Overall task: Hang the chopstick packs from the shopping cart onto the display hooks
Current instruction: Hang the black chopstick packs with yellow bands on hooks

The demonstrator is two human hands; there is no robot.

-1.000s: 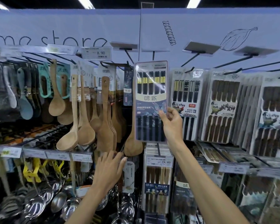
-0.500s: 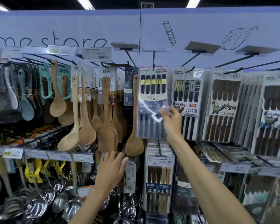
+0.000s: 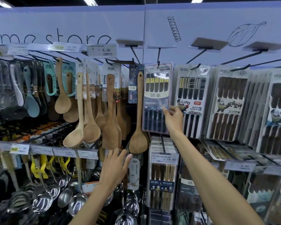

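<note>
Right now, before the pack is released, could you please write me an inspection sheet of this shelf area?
Surface: white display wall, fitted with black rods.
Job's things: chopstick pack, its top at a hook; whether it is fully threaded cannot be told.
Clutter: wooden spoons, steel ladles, other chopstick packs.
Grippers: right hand pinches the pack's right edge; left hand open, below a wooden spatula.
Cables: nothing seen.
Surroundings: price tags, ceiling lights.

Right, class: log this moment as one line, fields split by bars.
chopstick pack: top at display hook | right hand: pinches pack's right edge | left hand: open, below wooden spatula
</note>
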